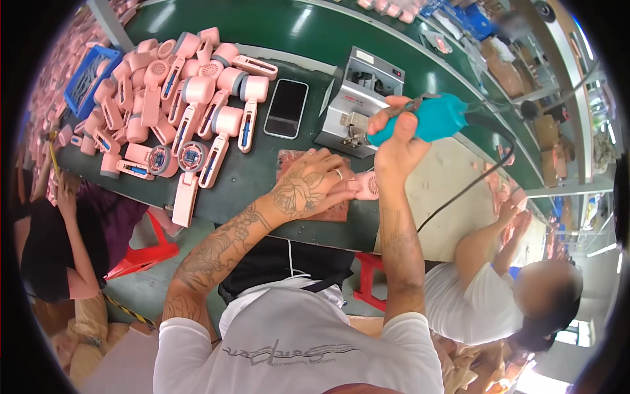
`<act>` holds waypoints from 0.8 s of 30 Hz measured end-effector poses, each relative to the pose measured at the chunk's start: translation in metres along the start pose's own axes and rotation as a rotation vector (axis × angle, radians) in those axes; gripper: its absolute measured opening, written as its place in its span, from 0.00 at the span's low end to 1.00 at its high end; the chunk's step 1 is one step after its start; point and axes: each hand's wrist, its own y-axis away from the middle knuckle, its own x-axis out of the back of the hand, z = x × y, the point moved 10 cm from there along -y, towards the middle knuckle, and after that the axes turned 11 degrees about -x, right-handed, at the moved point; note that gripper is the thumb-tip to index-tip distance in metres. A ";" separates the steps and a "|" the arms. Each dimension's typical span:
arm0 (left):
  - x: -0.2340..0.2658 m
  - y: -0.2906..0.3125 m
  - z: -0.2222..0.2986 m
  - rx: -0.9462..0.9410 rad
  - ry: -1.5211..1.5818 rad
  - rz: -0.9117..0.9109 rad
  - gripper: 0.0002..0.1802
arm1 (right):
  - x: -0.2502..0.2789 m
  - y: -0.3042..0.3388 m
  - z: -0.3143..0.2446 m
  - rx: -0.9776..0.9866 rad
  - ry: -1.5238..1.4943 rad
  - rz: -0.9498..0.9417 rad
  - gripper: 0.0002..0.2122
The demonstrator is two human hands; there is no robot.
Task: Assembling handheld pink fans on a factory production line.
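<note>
My right hand (399, 139) is wrapped round a teal electric screwdriver (438, 118) with a dark cord. The screwdriver's front end points left, close to the front of a silver screw feeder (354, 108); fingers partly hide the tip. My left hand (314, 182), with a ring on one finger, lies over a reddish work mat (336, 211). Its fingers hold a pink handheld fan (369, 186) with a round grille, partly covered by the hand and my right forearm.
Many pink fans (197, 88) are heaped on the green table at left, some with inner electronics showing. A phone (287, 108) lies between heap and feeder. A blue basket (92, 79) stands far left. Co-workers sit on both sides, the right one (485, 295) in white.
</note>
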 end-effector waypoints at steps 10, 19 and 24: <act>0.001 0.007 -0.013 0.048 0.039 -0.007 0.21 | -0.002 -0.005 0.023 -0.026 0.096 0.008 0.19; 0.006 0.006 -0.016 0.097 0.008 0.021 0.24 | 0.016 0.032 0.009 -0.137 0.063 -0.005 0.23; 0.005 0.007 -0.018 0.124 0.048 -0.002 0.24 | 0.019 0.035 0.023 -0.171 0.044 -0.019 0.23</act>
